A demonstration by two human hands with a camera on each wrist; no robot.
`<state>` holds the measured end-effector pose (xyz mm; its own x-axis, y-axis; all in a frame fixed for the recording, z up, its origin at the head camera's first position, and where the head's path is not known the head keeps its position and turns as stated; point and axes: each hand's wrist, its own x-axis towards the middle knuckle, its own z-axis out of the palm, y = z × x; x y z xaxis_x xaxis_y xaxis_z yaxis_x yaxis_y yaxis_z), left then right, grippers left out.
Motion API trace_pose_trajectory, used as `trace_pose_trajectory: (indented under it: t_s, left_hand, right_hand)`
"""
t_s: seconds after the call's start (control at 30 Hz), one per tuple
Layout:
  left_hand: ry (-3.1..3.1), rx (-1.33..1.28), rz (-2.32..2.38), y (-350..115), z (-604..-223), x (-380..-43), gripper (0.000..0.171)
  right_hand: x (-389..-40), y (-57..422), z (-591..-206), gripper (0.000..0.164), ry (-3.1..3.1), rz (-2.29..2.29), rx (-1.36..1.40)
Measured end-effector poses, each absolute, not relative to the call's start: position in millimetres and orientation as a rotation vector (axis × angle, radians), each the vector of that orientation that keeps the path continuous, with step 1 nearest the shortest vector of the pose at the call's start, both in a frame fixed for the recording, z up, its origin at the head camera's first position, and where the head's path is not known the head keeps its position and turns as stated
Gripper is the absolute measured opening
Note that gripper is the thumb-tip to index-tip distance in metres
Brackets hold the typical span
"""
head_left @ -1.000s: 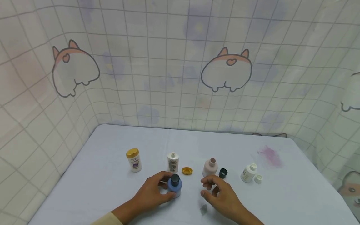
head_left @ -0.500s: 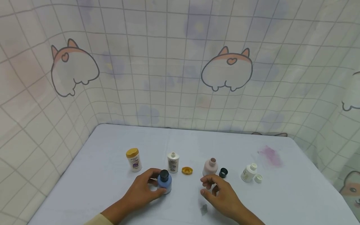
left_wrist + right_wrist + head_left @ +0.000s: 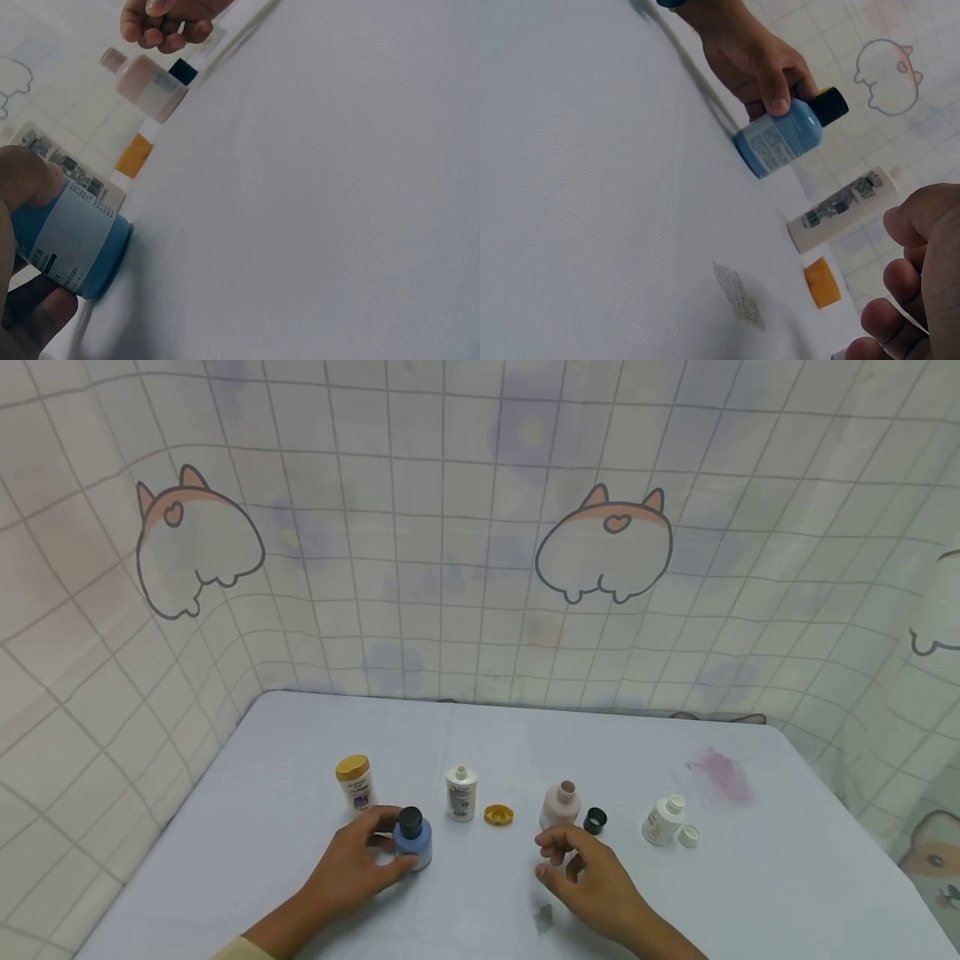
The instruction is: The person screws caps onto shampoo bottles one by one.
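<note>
My left hand [image 3: 352, 862] grips a blue bottle [image 3: 413, 845] with a black cap, thumb on the near side and fingers round the back. In the left wrist view the blue bottle [image 3: 75, 236] shows a pale label and its base is at or just over the table. My right hand [image 3: 592, 885] hovers with loosely bent fingers and holds nothing. Just beyond it stands an uncapped pink bottle [image 3: 560, 806], partly covered by the fingers, with a black cap [image 3: 595, 821] beside it. In the right wrist view, the right hand's fingers [image 3: 900, 285] are bare.
Behind the left hand stands a white bottle with a yellow lid [image 3: 357, 785]. An uncapped white bottle [image 3: 461, 793] stands near a loose yellow cap [image 3: 498, 815]. Farther right are an open small white bottle [image 3: 663, 820] and its white cap [image 3: 688, 836]. A grey patch [image 3: 543, 919] marks the table.
My left hand has moved left with the blue bottle, from in front of the uncapped white bottle to near the yellow-lidded one. The right hand has stayed in place.
</note>
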<state>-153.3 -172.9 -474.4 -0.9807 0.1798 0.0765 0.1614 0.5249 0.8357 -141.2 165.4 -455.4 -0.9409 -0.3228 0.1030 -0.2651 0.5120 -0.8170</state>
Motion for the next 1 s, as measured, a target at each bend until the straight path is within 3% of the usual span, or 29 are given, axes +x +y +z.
trace_pose_trajectory:
  t_s: [0.37, 1.0]
  left_hand:
    - [2.769, 0.165, 1.498, -188, -475, -152, 0.062]
    - [2.881, 0.185, 1.453, -194, -477, -144, 0.069]
  right_hand:
    - [-141, 164, -455, 0.03, 2.686, -1.409, -0.516]
    - [-141, 165, -457, 0.029, 2.668, -1.377, -0.459]
